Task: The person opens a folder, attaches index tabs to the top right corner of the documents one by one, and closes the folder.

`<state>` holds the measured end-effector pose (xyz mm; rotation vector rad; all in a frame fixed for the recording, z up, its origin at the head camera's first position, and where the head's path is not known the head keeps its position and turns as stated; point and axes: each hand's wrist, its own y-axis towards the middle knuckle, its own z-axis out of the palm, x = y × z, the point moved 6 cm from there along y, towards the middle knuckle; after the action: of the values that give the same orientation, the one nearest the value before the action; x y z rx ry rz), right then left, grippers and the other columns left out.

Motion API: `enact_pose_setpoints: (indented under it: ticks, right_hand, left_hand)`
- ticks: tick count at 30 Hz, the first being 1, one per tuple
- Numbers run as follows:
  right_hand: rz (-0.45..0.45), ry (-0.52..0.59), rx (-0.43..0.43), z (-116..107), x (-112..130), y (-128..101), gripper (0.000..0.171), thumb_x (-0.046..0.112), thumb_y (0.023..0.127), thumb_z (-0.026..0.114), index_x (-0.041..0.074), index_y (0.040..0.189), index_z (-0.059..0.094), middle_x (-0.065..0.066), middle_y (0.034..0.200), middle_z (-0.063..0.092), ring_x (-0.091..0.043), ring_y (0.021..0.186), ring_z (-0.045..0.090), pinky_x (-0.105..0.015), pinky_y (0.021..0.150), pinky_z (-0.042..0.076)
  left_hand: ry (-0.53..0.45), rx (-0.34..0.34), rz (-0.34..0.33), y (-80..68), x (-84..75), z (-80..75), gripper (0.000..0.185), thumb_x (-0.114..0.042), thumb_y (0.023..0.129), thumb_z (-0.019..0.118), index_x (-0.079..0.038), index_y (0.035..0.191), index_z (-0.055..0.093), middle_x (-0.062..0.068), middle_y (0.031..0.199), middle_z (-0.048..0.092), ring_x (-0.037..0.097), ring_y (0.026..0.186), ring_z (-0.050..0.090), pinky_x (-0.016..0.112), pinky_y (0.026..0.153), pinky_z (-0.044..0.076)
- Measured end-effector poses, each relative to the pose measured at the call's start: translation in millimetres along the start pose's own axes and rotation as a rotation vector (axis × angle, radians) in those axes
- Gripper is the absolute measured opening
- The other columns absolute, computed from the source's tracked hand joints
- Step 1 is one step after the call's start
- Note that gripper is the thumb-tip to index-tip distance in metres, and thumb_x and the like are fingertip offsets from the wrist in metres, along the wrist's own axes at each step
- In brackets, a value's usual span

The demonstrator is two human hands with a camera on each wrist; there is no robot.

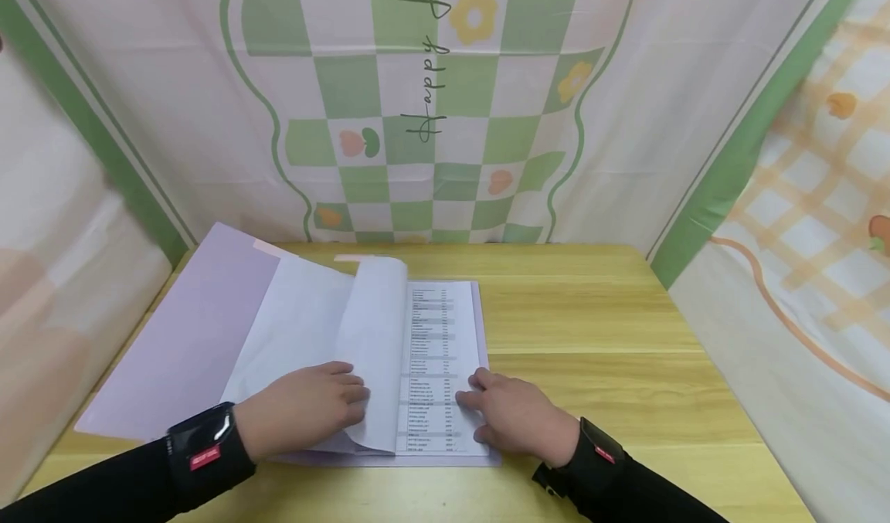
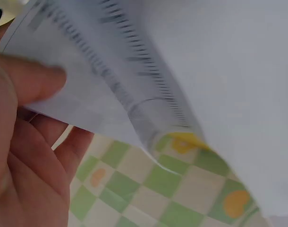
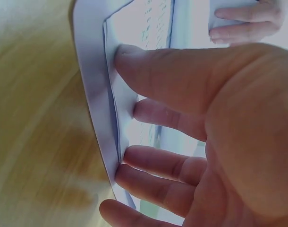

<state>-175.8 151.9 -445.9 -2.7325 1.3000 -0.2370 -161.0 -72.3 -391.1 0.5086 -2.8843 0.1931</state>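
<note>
A lilac folder [image 1: 188, 330] lies spread on the table, its cover turned to the left. White sheets inside it are partly turned over, and one white page [image 1: 378, 353] curls up near the middle. My left hand [image 1: 306, 411] lies over the turned sheets; in the left wrist view its thumb and fingers are on opposite sides of a printed sheet [image 2: 92, 101], pinching it. On the right lies a printed page [image 1: 431, 337] with a table of text lines. My right hand [image 1: 518, 419] touches this page's right edge, its fingers fairly straight and spread, in the right wrist view too.
The folder rests on a wooden table [image 1: 591, 337], whose surface extends to the right. A patterned cloth [image 1: 403, 152] hangs behind the table, with more cloth at both sides. Black bands [image 1: 212, 447] are on both wrists.
</note>
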Motion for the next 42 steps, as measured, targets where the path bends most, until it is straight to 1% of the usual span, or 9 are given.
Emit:
enact_pose_setpoints:
  ticks: [4,8,11,15,18,23,30,34,42]
  right_hand:
    - [0.003,0.004,-0.003,0,0,-1,0.051,0.029,0.082,0.082,0.019,0.13,0.068,-0.011,0.121,0.059,-0.018,0.083,0.055,-0.027,0.067,0.049]
    - [0.008,0.011,-0.003,0,1,-3,0.051,0.029,0.082,0.081,0.018,0.13,0.068,-0.011,0.121,0.059,-0.017,0.084,0.055,-0.027,0.068,0.049]
    - [0.011,0.017,-0.001,1,1,-3,0.051,0.029,0.083,0.081,0.018,0.131,0.067,-0.011,0.122,0.058,-0.017,0.085,0.055,-0.027,0.068,0.049]
    - [0.014,0.014,0.001,2,0,-3,0.051,0.029,0.083,0.081,0.018,0.131,0.067,-0.011,0.123,0.058,-0.016,0.083,0.054,-0.025,0.066,0.047]
    - [0.018,0.011,0.004,3,-1,-2,0.052,0.03,0.084,0.081,0.018,0.132,0.067,-0.011,0.123,0.057,-0.016,0.083,0.054,-0.024,0.066,0.046]
    - [0.014,0.005,0.006,5,-1,-1,0.052,0.03,0.084,0.08,0.018,0.133,0.066,-0.012,0.125,0.057,-0.015,0.081,0.054,-0.024,0.064,0.046]
    - [0.014,0.007,0.018,3,1,1,0.052,0.03,0.084,0.081,0.018,0.132,0.066,-0.013,0.124,0.059,-0.013,0.069,0.051,-0.023,0.059,0.044]
    - [0.021,0.005,0.024,1,2,1,0.051,0.029,0.084,0.081,0.018,0.132,0.066,-0.012,0.123,0.059,-0.013,0.066,0.05,-0.023,0.057,0.043]
    - [0.03,0.007,0.031,2,3,0,0.051,0.029,0.084,0.081,0.019,0.132,0.066,-0.013,0.124,0.059,-0.013,0.065,0.05,-0.022,0.055,0.042]
  left_hand:
    - [0.005,-0.042,0.005,-24.2,3.5,8.8,0.019,-0.006,0.078,0.079,-0.021,0.086,0.068,-0.009,0.094,0.065,0.009,0.09,0.058,0.035,0.096,0.047]
    - [0.0,-0.065,-0.012,-45.1,8.0,13.8,0.025,-0.004,0.075,0.08,-0.022,0.079,0.063,-0.011,0.088,0.059,0.011,0.085,0.055,0.038,0.092,0.048]
    - [-0.018,-0.058,-0.043,-58.5,13.1,13.6,0.029,0.0,0.071,0.08,-0.022,0.075,0.061,-0.012,0.083,0.055,0.012,0.082,0.053,0.04,0.091,0.047]
    - [-0.033,-0.031,-0.093,-71.9,21.5,14.3,0.032,0.004,0.066,0.08,-0.021,0.072,0.062,-0.013,0.079,0.054,0.012,0.08,0.054,0.046,0.093,0.047]
    - [-0.048,0.005,-0.12,-78.0,26.3,16.7,0.03,0.004,0.065,0.082,-0.02,0.072,0.065,-0.013,0.079,0.056,0.013,0.08,0.054,0.049,0.094,0.046]
    - [-0.035,0.03,-0.147,-85.2,31.6,16.1,0.03,0.006,0.063,0.081,-0.018,0.073,0.066,-0.011,0.078,0.058,0.015,0.083,0.057,0.052,0.095,0.045]
    - [-0.015,0.135,-0.276,-93.7,42.0,17.3,0.021,0.004,0.071,0.081,-0.012,0.082,0.072,0.002,0.096,0.069,0.028,0.104,0.063,0.053,0.098,0.042]
    - [0.016,0.118,-0.288,-100.1,41.8,18.0,0.023,0.005,0.071,0.08,-0.012,0.085,0.072,0.005,0.102,0.069,0.03,0.108,0.062,0.053,0.098,0.043]
    - [0.031,0.025,-0.246,-116.4,38.3,19.4,0.038,0.001,0.067,0.083,-0.015,0.099,0.071,0.008,0.11,0.068,0.031,0.108,0.062,0.051,0.093,0.047]
